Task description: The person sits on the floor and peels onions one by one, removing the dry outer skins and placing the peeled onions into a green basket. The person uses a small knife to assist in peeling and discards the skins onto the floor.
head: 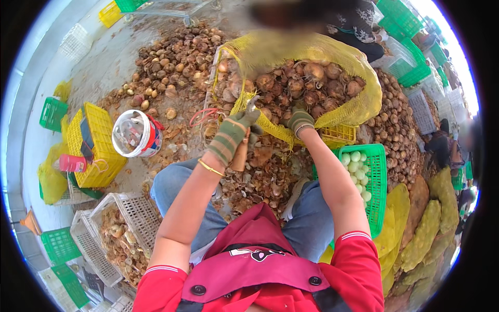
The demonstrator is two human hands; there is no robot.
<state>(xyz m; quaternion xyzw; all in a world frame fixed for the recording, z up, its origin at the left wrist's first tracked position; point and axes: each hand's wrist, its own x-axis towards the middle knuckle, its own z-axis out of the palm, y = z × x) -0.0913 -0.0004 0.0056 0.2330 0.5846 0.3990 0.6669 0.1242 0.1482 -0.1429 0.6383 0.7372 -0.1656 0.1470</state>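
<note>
My left hand [230, 134], in a striped green knit glove, grips a hand tool with a wooden handle [240, 154]. Its curved metal end [252, 103] sticks out above my fingers; the exact kind is unclear. My right hand [301, 119], gloved alike, reaches over the near rim of a yellow mesh bag [368, 84] and touches the brown onions [296, 85] inside. Its fingertips are hidden, so whether it holds an onion does not show. Beside my right forearm, a green plastic crate [380, 171] contains peeled, pale onions [354, 167]. Onion skins [261, 179] cover the floor between my legs.
Loose onions [179, 58] lie ahead left, with another heap [393, 128] at right. A white bucket [136, 132] and a yellow crate [97, 171] stand left. White crates [136, 214] hold skins near my left side. Full mesh sacks [421, 234] lie right. Other people [358, 27] sit ahead and right.
</note>
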